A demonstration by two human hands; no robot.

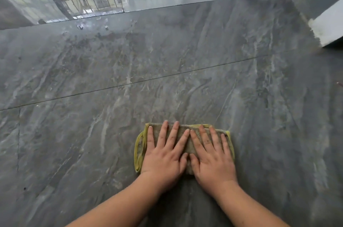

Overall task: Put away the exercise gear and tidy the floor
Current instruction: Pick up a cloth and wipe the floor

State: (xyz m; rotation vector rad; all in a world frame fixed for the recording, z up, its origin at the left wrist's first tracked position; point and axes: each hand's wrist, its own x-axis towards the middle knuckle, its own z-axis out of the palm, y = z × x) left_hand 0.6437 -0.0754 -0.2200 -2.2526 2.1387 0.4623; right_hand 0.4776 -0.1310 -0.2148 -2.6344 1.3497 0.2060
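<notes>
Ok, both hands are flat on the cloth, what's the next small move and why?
Probably push the folded cloth forward across the floor. Left hand and right hand press it flat, and the smeared tiles ahead look unwiped.

Glossy grey marble floor (130, 63), window reflections.
</notes>
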